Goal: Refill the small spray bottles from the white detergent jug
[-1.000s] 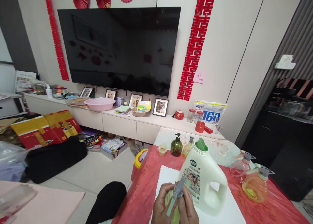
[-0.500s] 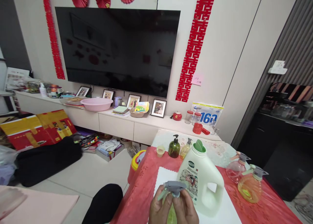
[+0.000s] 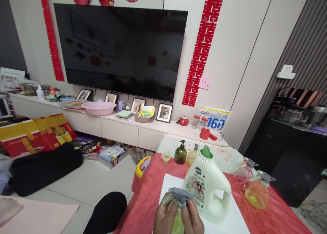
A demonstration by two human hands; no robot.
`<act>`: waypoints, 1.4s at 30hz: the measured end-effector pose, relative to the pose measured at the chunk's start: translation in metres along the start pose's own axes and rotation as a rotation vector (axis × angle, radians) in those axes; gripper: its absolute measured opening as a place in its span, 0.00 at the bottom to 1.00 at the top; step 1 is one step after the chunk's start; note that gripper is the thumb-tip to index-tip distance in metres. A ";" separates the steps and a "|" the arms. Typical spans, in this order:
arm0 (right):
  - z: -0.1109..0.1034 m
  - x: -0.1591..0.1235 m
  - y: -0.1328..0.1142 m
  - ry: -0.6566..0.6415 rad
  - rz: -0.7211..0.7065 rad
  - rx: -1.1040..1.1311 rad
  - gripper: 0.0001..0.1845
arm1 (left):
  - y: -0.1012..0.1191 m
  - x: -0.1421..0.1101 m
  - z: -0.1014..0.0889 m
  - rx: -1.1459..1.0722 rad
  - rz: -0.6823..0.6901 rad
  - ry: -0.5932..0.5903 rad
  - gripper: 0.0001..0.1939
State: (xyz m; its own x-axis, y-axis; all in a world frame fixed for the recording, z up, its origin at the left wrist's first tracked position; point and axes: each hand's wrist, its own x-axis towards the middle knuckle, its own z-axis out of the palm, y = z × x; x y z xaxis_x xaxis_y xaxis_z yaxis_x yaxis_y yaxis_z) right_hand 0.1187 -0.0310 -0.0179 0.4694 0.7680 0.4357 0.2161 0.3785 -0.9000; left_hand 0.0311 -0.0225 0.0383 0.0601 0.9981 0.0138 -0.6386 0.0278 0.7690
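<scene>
The spray bottle (image 3: 178, 223) was see-through, tinted yellow-green, and mostly hidden by the fingers around it, its lower end cut off by the bottom of the view. It stood roughly upright, held between both hands, in front of the pale jug. Its grey spray head (image 3: 181, 194) sat on top, nozzle pointing left, with a pale green trigger (image 3: 167, 199) slanting down beneath.

Blk TV (image 3: 120, 49) is hanging on wall (image 3: 235, 39) btwn red paper strips (image 3: 203, 48). Pink basin (image 3: 98, 108) is sitting on wht cabinet (image 3: 120, 130) nr framed pics (image 3: 164, 113); red pot (image 3: 184, 121) is standing farther R.
</scene>
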 end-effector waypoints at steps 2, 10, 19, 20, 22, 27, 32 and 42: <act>-0.001 -0.001 -0.004 -0.036 0.016 0.019 0.33 | -0.001 -0.002 0.003 0.004 0.023 0.058 0.25; 0.008 0.003 -0.004 0.009 0.030 0.206 0.32 | -0.003 0.000 -0.003 0.152 0.133 0.104 0.28; -0.004 0.012 -0.029 -0.085 -0.149 0.082 0.28 | 0.002 0.005 -0.014 0.225 0.081 -0.015 0.27; -0.005 0.012 -0.033 -0.092 -0.159 0.069 0.28 | 0.002 0.005 -0.013 0.230 0.079 -0.018 0.28; -0.004 0.009 -0.038 -0.090 -0.170 0.054 0.29 | 0.003 0.004 -0.012 0.239 0.087 -0.017 0.29; -0.002 0.002 -0.033 0.004 -0.061 0.132 0.31 | 0.005 0.001 -0.006 0.282 0.106 -0.017 0.28; -0.010 0.005 -0.029 -0.035 -0.120 0.038 0.29 | 0.006 0.000 -0.004 0.256 0.112 0.007 0.27; -0.010 0.005 -0.036 -0.064 -0.166 0.013 0.27 | 0.013 0.001 -0.007 0.294 0.075 -0.053 0.26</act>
State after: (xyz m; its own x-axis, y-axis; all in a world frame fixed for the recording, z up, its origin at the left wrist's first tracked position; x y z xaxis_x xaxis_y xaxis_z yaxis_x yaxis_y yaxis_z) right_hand 0.1220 -0.0456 0.0167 0.3724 0.7256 0.5787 0.2751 0.5092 -0.8155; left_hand 0.0177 -0.0205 0.0437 0.0660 0.9923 0.1050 -0.3942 -0.0707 0.9163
